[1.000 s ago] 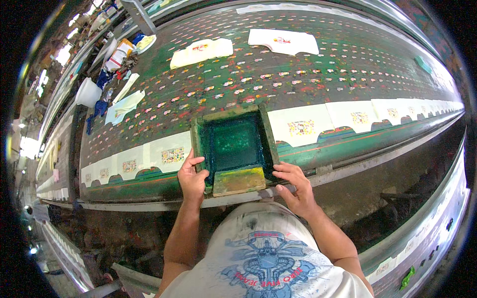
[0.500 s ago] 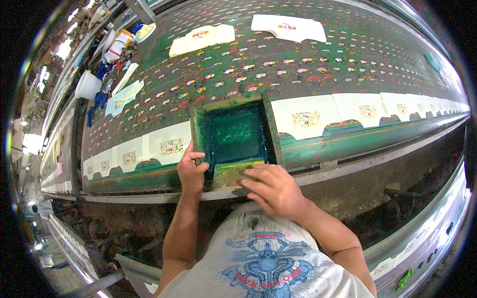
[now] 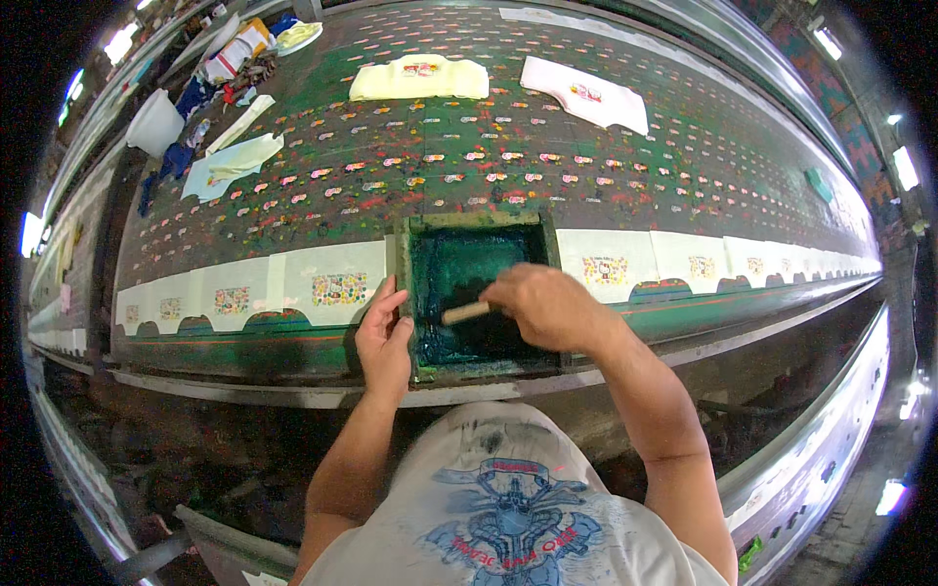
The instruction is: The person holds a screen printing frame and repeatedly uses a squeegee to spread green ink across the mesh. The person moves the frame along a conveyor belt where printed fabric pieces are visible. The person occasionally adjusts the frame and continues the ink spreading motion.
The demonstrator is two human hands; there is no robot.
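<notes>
A wooden screen printing frame (image 3: 479,221) with a dark green mesh lies over the row of fabric pieces at the table's near edge. My left hand (image 3: 384,342) grips its left rail, thumb and fingers against the wood. Over the mesh, my right hand (image 3: 555,308) is closed on a squeegee (image 3: 466,313). Only a pale edge of the squeegee shows to the left of my fingers; the rest is hidden under the hand. A printed white fabric piece (image 3: 337,288) lies left of the frame, and another printed piece (image 3: 606,264) lies right of it.
On the long, paint-spotted table (image 3: 322,220) lie a yellow printed piece (image 3: 420,80), a white printed piece (image 3: 586,93) and a pale blue cloth (image 3: 230,166). A white bucket (image 3: 154,124) stands at the left among rags. A metal rail (image 3: 264,393) runs along the near edge.
My right hand has closed on the squeegee, which lay at the frame's near end, and moved it over the mesh. My left hand stays at the left rail. The view has shifted.
</notes>
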